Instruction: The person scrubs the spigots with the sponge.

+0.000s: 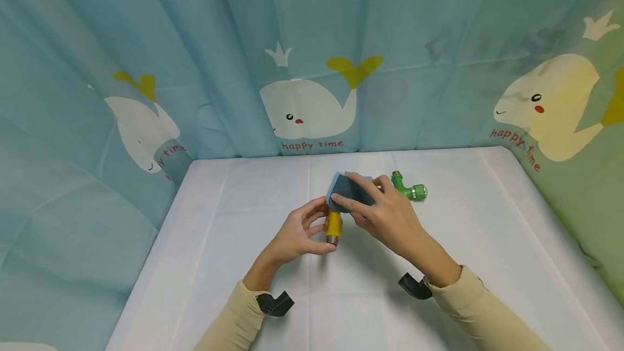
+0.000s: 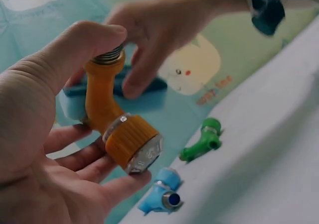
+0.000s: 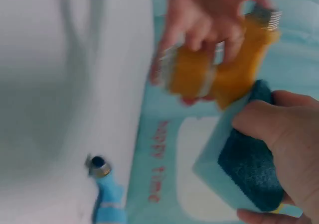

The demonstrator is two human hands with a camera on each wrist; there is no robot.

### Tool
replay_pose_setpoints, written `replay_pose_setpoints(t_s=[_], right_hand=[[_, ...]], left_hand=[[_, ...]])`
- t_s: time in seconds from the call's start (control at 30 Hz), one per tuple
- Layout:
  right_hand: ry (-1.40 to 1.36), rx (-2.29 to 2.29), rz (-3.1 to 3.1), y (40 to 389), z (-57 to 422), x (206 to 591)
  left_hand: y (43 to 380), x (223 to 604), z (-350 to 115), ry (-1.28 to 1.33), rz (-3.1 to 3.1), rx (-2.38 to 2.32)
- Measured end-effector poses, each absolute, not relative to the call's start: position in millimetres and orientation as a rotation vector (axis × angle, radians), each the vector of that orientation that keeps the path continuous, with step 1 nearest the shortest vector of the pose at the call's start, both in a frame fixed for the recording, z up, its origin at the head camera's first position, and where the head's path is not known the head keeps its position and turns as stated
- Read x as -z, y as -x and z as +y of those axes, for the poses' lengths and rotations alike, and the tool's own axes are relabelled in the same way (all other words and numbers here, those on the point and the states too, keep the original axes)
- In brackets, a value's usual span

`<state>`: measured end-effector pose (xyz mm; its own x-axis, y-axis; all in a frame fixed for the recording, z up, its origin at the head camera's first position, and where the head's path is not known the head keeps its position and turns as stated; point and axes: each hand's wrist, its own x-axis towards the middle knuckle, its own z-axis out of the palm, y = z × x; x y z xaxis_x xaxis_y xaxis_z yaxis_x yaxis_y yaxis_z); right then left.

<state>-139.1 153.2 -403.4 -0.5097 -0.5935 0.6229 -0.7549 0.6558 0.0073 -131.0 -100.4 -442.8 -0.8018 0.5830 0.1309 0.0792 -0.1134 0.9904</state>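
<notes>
I have the yellow valve (image 1: pixel 333 223) pinched between thumb and fingers of the left hand (image 1: pixel 297 234), threaded end (image 1: pixel 332 240) toward the wearer, while the right hand (image 1: pixel 392 215) pinches the sponge (image 1: pixel 353 189) right by its far end, contact unclear.

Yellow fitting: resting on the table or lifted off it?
Lifted off: the left hand holds the yellow fitting, clear of the table in the left wrist view.

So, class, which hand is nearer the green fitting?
Right. The right hand, gripping the sponge, is just left of the green fitting in the head view; the left hand, holding the yellow fitting, is farther left.
</notes>
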Motion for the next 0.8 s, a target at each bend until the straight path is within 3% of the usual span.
replay_pose_setpoints(t_s=[0.43,0.8], right_hand=[[-0.952,-0.537,-2.295,145,163,415],[-0.953,-0.845,-2.586,151,170,384]], left_hand=[[129,443,-101,-0.714,1.896,-1.970],[123,440,-95,-0.925,2.222,-1.769]])
